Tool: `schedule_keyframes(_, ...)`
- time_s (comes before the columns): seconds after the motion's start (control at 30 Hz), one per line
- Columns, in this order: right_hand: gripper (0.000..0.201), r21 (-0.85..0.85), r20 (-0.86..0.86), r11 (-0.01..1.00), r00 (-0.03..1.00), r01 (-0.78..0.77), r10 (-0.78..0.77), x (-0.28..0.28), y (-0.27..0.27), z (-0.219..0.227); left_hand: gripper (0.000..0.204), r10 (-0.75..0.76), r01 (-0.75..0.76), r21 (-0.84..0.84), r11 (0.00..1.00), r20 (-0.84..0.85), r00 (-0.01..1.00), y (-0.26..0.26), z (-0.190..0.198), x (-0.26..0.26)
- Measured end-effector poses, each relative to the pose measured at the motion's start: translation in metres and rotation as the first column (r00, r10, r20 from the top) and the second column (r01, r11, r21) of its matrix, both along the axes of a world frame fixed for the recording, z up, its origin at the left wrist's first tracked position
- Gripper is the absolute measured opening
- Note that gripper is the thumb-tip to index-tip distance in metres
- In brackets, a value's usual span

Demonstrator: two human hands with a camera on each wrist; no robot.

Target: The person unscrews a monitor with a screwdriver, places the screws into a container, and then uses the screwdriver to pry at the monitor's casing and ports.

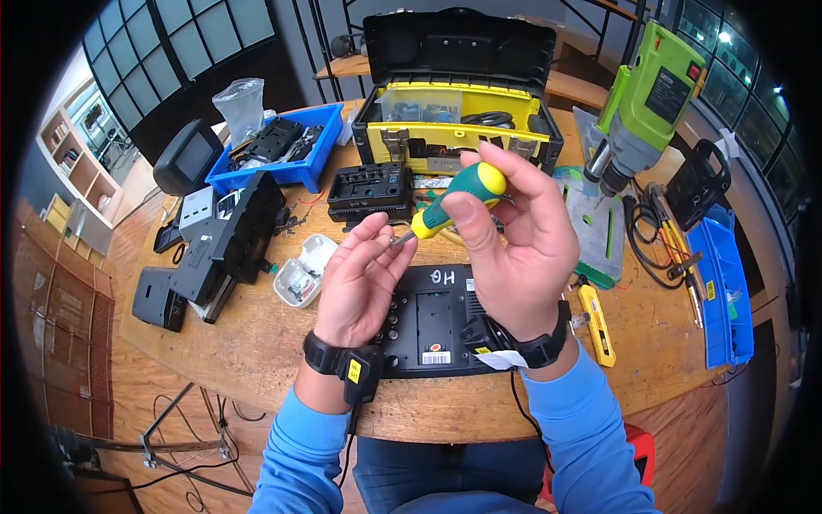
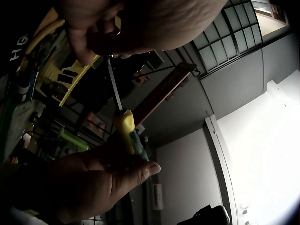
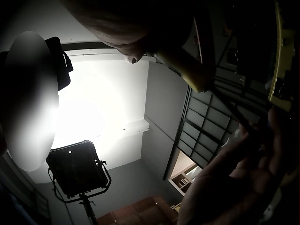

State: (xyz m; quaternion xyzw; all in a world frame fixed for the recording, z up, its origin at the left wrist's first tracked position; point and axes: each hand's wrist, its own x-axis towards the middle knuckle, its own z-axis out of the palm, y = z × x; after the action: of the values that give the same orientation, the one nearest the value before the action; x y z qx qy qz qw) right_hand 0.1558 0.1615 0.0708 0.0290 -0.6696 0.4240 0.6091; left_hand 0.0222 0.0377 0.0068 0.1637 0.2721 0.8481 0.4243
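Observation:
A green and yellow screwdriver (image 1: 454, 204) is raised over the table, its shaft slanting down to the left. My right hand (image 1: 529, 253) holds it by the handle, thumb along the near side. At the other end, my left hand (image 1: 358, 283) pinches the tip between thumb and fingers; I cannot tell whether a small screw is there too. The left wrist view shows the bare shaft (image 2: 114, 86) between both hands. Below them lies a flat black device (image 1: 432, 313) marked "HQ", with a recessed panel and a barcode label, partly covered by the right wrist.
Left of the device sits an open white case (image 1: 297, 284) with small parts. Black housings (image 1: 248, 227) and a blue tray (image 1: 300, 171) are on the left. An open toolbox (image 1: 462, 146) stands behind. To the right are a green drill (image 1: 655, 94), a yellow cutter (image 1: 597, 325) and a blue bin (image 1: 719, 291).

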Motion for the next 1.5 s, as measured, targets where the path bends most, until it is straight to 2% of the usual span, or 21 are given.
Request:
schedule_keyframes(0.33,0.048,0.02,-0.033,1.0,0.999,-0.003,0.003,-0.001,-0.0003,-0.0007,0.027,-0.024,0.023,0.064,0.998,0.008,1.0,-0.0013,-0.0048,-0.0043)
schedule_keyframes(0.57,0.048,0.024,-0.021,1.0,1.0,-0.01,0.011,-0.0018,-0.0026,-0.002,0.028,0.006,-0.007,0.03,1.0,0.026,1.0,-0.0018,-0.0002,-0.0016)
schedule_keyframes(1.17,0.05,0.017,-0.064,1.0,0.998,0.005,-0.004,-0.002,-0.001,-0.003,0.028,-0.012,0.008,0.084,0.996,0.045,0.999,-0.0031,-0.0018,-0.0018)
schedule_keyframes(1.5,0.05,0.014,-0.089,0.999,0.995,0.037,-0.036,-0.0013,0.0003,-0.0014,0.025,-0.013,0.015,0.092,0.996,-0.024,1.0,-0.0039,-0.0052,-0.0001)
